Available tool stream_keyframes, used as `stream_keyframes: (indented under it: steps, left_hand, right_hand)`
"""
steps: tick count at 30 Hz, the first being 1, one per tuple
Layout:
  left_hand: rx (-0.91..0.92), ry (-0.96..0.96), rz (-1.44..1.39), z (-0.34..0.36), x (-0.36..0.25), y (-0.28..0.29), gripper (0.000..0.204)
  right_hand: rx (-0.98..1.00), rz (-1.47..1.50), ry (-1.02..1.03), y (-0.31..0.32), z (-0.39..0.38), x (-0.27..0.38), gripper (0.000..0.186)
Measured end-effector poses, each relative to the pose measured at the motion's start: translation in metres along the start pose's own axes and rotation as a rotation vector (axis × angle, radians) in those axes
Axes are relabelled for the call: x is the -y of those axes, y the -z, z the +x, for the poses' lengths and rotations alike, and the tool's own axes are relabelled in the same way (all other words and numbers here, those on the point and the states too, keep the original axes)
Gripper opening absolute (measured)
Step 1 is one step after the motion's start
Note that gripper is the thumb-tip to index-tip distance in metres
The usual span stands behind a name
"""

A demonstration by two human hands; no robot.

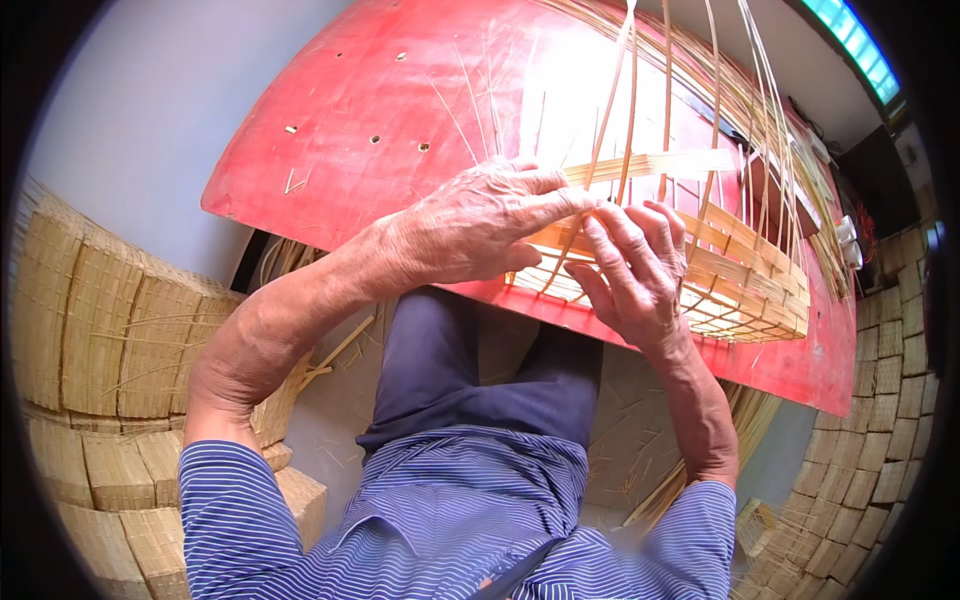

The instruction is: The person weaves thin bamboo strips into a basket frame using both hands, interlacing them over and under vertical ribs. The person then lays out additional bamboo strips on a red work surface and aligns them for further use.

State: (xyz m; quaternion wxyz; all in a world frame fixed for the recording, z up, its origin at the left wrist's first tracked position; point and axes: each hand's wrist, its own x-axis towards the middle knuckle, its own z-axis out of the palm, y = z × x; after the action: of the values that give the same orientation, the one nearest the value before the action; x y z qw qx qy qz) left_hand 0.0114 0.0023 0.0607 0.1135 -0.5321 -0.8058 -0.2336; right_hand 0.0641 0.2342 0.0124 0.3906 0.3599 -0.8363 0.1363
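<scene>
One partly woven basket [752, 288] sits at the near edge of a red desk [310, 150], right of centre, its open grid and some rows of side wall in place, while tall upright strips [668, 90] rise bare above the weave and a pale flat band [690, 162] juts among them. From my remote seat I see the left hand [485, 220] reaching across and the right hand [638, 260] curled, thumb and forefinger slightly parted, their fingertips close together beside one strip; whether either grips it, I cannot tell. I judge the lower part done, with upper wall and top edge left.
</scene>
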Motion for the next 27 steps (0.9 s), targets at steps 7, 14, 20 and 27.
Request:
stream_keyframes:
  steps: [7, 14, 20, 27]
  left_hand:
    - [0.05, 0.012, -0.088, 0.006, 0.001, -0.002, 0.052]
    - [0.042, -0.058, 0.114, -0.004, -0.01, -0.005, 0.059]
    - [0.013, -0.081, 0.059, -0.005, -0.001, -0.013, 0.055]
    - [-0.126, 0.138, -0.158, 0.021, -0.003, 0.009, 0.041]
  right_hand:
    - [-0.031, 0.005, 0.022, 0.0, 0.002, -0.001, 0.045]
    - [0.014, 0.036, -0.008, 0.003, -0.001, 0.004, 0.048]
    - [0.002, 0.039, 0.018, 0.004, -0.003, 0.003, 0.046]
    - [0.009, 0.047, 0.012, 0.007, -0.003, 0.01, 0.039]
